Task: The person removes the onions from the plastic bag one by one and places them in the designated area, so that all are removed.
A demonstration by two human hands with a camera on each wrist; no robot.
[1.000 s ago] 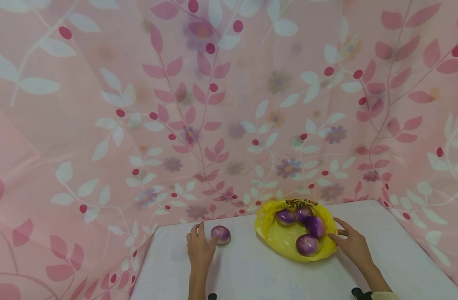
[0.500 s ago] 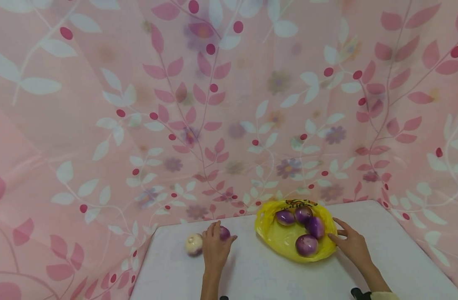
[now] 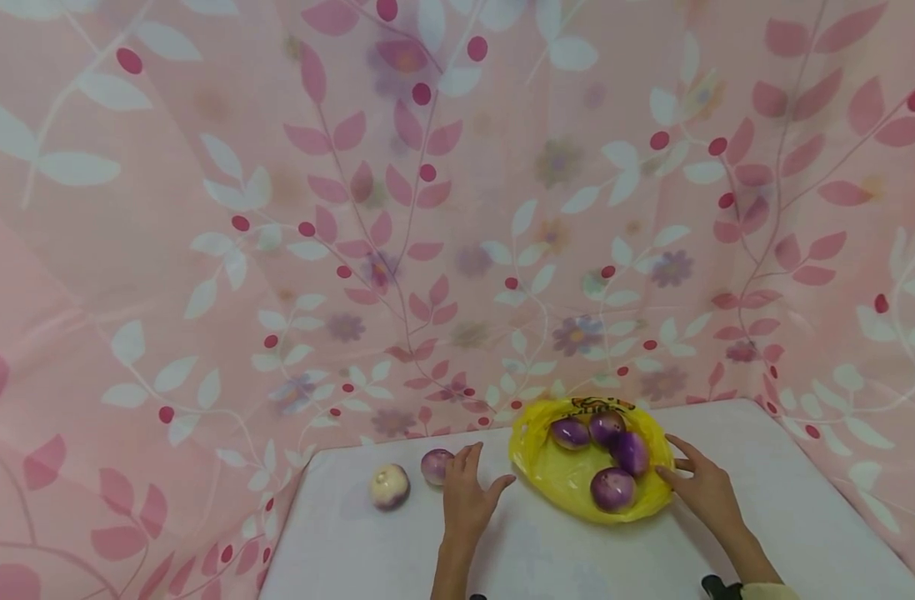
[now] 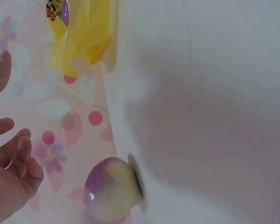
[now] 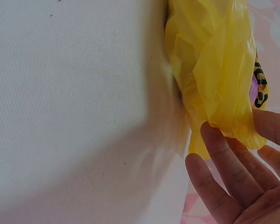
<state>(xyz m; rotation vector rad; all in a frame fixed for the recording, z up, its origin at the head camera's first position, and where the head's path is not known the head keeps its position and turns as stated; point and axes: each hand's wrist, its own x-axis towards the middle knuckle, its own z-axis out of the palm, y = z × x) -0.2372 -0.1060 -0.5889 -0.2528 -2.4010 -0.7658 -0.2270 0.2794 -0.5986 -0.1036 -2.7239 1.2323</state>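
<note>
On the table's left side stand two glossy round purple-and-cream vegetables, turnip-like in look: one shows its cream end (image 3: 389,487), the other its purple side (image 3: 437,467). My left hand (image 3: 467,502) is empty just right of the purple one, overlapping its edge in the head view, with thumb held apart from the fingers. In the left wrist view one such vegetable (image 4: 111,190) lies below that hand's fingers. A yellow plastic bag (image 3: 558,483) lies mouth open, several purple vegetables (image 3: 613,489) inside. My right hand (image 3: 703,492) holds its right rim between thumb and fingers (image 5: 231,172).
The white-covered table (image 3: 337,558) ends at the back against a pink floral curtain (image 3: 457,208). Black printing (image 3: 600,406) marks the bag's far rim. Between the bag and the two vegetables is bare table.
My left hand has moved right, from over the cream-ended vegetable past the purple one, uncovering the first. Its thumb has spread. The right hand stays at the bag; the bag's contents look unchanged.
</note>
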